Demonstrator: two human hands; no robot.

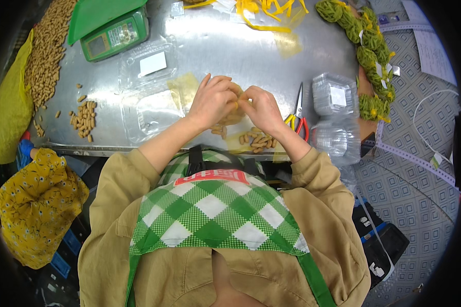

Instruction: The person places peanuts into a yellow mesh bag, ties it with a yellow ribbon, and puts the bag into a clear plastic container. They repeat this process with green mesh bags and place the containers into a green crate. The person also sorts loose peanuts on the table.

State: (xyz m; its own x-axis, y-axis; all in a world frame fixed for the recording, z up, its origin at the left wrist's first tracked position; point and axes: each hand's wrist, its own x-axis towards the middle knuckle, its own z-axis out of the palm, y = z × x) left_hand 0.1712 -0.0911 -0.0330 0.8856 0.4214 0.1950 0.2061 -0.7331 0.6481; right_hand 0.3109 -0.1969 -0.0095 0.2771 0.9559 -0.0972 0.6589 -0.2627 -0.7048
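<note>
Both hands meet over the metal table in front of me. My left hand [215,99] and my right hand [262,107] pinch a small yellow tie or band between their fingertips, at the neck of a bag of peanuts [231,118] partly hidden under the fingers. A pile of loose peanuts [258,140] lies by the near edge, below my right hand. Scissors [300,111] with red and yellow handles rest to the right. Left of my left hand is an open clear plastic clamshell box [150,111], with a yellow mesh piece [184,90] beside it.
A green scale [115,38] stands at the back left, near a large peanut heap [48,53] and a yellow sack [9,107]. Stacked clear boxes [336,99] and green bundles [372,57] are at right. Yellow ribbons [271,27] lie behind. A person's yellow sleeve [42,207] shows at left.
</note>
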